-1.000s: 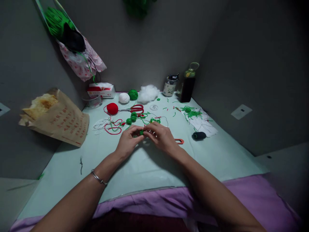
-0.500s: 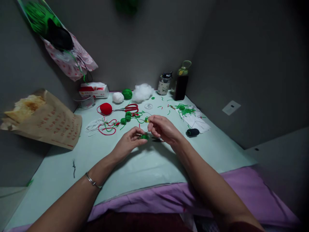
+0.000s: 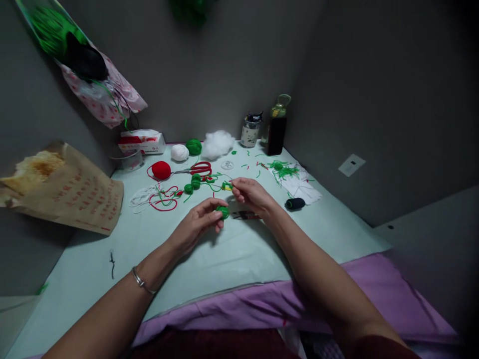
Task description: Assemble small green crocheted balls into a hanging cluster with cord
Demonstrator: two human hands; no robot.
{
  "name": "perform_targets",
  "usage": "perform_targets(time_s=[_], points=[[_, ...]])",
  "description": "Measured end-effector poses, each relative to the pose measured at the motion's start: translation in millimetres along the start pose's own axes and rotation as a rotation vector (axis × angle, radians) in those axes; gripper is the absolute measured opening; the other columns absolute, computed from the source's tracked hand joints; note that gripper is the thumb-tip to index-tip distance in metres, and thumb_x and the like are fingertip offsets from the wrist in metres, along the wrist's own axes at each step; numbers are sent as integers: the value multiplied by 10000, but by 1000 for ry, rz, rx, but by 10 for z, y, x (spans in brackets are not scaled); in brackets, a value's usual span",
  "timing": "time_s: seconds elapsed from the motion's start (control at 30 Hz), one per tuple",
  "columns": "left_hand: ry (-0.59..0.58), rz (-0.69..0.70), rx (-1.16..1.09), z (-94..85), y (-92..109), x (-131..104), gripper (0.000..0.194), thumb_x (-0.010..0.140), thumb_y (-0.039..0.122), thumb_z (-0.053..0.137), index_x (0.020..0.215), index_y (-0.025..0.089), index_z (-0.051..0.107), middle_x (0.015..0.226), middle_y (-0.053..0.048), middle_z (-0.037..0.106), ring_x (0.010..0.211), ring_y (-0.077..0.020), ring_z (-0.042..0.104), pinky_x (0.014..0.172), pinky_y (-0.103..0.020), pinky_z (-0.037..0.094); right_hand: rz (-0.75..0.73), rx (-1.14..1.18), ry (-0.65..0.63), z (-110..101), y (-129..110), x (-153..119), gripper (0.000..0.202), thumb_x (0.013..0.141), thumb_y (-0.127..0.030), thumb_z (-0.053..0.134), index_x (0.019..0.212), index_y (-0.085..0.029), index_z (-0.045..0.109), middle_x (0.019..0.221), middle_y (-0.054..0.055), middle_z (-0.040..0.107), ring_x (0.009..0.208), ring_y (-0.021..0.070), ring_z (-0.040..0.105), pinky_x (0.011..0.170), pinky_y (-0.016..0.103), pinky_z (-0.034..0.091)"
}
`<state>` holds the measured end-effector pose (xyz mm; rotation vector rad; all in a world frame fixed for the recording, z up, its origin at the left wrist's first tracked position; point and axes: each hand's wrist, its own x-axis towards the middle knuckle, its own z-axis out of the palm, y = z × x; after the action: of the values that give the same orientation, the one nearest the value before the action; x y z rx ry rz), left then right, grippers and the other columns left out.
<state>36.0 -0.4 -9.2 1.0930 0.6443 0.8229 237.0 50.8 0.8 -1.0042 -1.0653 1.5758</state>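
Note:
My left hand is closed around a small green yarn ball, with thumb and fingers against its sides. Just above and to the right, my right hand pinches something too thin to make out. A small yellow and green piece lies at its fingertips; whether they touch it I cannot tell. Beneath the right wrist lies a dark, slim tool, partly covered. Beyond the hands are small green balls with red and green yarn pieces.
Red-handled scissors, a red yarn ball, a white ball and fluffy stuffing lie behind. A bottle stands at back right. A paper bag with bread is at left; a black roll lies right.
My left hand has turned and moved slightly down from my right hand, showing more of the green ball. My right hand keeps its pinch. The whole view has shifted slightly.

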Motion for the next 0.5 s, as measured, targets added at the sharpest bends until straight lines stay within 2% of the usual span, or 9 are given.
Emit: perform_targets(time_s=[0.1,0.13,0.2,0.23,0.33,0.4,0.5], points=[[35,-9,-97,-66,51,21,270,831,319,779,1055,175,734,916,-29,684,781,-111,634,762,-221,521,-92,-181,54,-49,-66,-58,218,794,-307,699,917,-181,571,778,21,683,598,114,598,568,233,445],[60,-1,-135,-92,63,31,254,833,318,780,1033,166,741,918,-34,693,813,-118,648,809,-227,533,-151,-333,89,-75,-104,-95,224,812,-296,681,980,-191,575,869,39,700,683,139,633,629,261,472],[123,34,-207,-146,87,51,212,834,303,782,984,157,749,936,-40,706,845,-121,664,851,-232,552,-268,-782,161,-139,-193,-187,244,840,-266,646,1070,-216,584,985,48,696,797,164,636,707,292,469],[153,53,-236,-173,101,60,193,833,292,783,962,153,750,960,-44,712,844,-118,666,845,-228,561,-269,-1012,142,-170,-239,-237,217,842,-255,646,1051,-217,603,979,46,697,830,174,624,733,300,451],[225,84,-287,-239,154,77,166,819,266,792,932,151,753,1019,-55,725,834,-114,674,811,-212,578,-14,-1462,-49,-224,-335,-356,168,762,-250,736,901,-207,651,891,45,698,803,194,594,674,295,379],[258,95,-293,-263,188,81,179,801,251,804,946,157,758,1021,-53,733,846,-116,678,841,-218,576,71,-1584,-139,-215,-348,-390,177,712,-240,780,834,-200,658,915,63,698,814,209,588,640,296,340],[265,95,-203,-277,192,80,270,763,225,829,1020,170,769,1046,-47,743,888,-116,672,890,-216,544,41,-1585,-225,-176,-325,-385,105,731,-201,750,803,-195,673,902,79,700,800,218,583,629,307,320]])
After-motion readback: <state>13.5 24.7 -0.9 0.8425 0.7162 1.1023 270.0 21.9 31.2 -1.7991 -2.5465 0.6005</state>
